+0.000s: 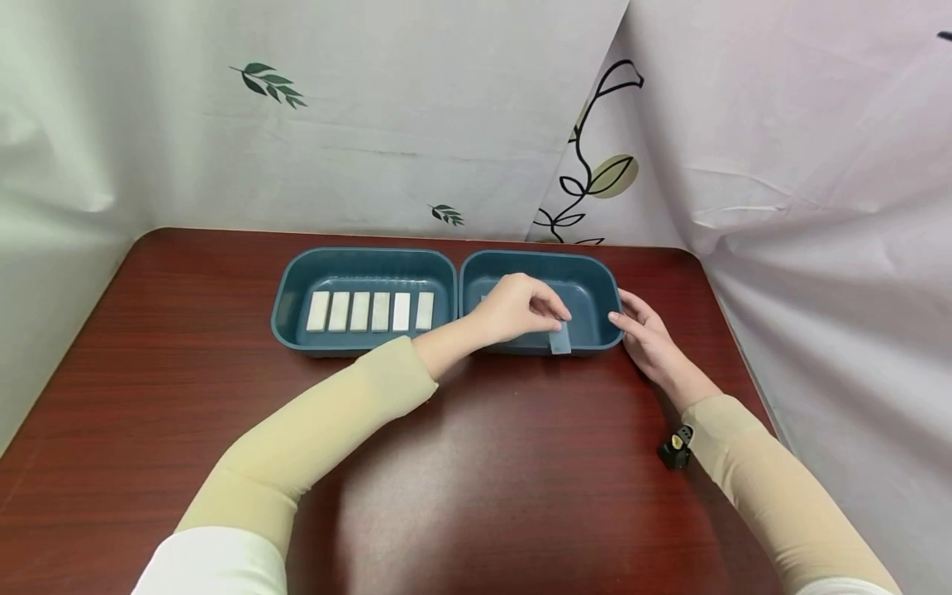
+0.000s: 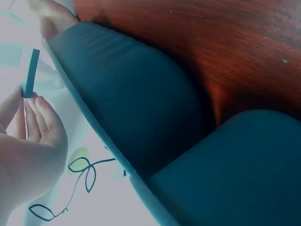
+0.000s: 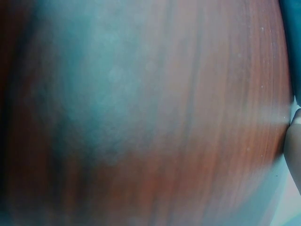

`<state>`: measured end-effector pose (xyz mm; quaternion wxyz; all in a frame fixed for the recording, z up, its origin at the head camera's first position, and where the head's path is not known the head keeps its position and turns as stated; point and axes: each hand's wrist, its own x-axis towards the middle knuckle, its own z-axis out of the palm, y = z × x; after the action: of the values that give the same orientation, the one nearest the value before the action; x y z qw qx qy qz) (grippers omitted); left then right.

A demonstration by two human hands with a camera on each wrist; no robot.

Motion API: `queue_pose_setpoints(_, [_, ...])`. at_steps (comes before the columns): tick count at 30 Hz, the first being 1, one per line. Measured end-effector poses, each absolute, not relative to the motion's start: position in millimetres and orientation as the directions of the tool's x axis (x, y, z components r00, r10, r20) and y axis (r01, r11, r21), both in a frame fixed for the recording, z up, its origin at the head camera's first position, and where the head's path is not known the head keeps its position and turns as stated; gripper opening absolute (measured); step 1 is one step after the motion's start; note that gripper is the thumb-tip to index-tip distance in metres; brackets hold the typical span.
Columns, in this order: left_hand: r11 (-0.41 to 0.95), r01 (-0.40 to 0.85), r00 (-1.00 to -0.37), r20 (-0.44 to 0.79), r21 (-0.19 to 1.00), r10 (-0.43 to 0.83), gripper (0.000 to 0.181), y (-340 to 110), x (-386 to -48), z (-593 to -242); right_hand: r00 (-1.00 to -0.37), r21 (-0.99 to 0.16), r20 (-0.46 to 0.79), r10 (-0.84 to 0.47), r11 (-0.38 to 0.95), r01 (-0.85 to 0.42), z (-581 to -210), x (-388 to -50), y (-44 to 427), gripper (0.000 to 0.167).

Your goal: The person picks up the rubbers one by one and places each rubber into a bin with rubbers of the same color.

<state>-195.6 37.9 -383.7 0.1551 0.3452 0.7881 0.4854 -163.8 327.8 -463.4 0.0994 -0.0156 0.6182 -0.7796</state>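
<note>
My left hand reaches over the right blue bin and pinches a small flat blue block between thumb and fingertips. In the left wrist view the same block sticks out past the fingertips, above the bin rim. At the bin's right end my right hand holds the rim, thumb over the edge and fingers along the outside. Part of the bin's inside is hidden behind the left hand and wrist. Only a bit of a finger shows in the right wrist view.
Against the right bin stands a matching left bin. Several pale blocks lie in a row inside it, one whiter than the others. Both bins sit toward the back of a dark red wooden table. White curtains hang behind.
</note>
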Motion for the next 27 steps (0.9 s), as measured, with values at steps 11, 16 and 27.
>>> queue_pose_setpoints(11, [0.36,0.248,-0.813,-0.009,0.899,0.582,0.019,45.2,-219.7,-390.4,-0.979,-0.966,-0.117,-0.166,-0.21,0.151,-460.2,-162.2,327.5,0.039])
queue_pose_setpoints(16, [0.393,0.21,-0.837,-0.043,0.895,0.546,0.017,50.0,-226.5,-394.5,-0.977,-0.965,-0.118,-0.175,-0.211,0.155,-460.9,-162.7,328.0,0.038])
queue_pose_setpoints(27, [0.411,0.238,-0.845,-0.021,0.88,0.535,0.015,62.5,-235.9,-407.2,-0.979,-0.965,-0.096,-0.18,-0.223,0.136,-464.2,-163.4,328.3,0.038])
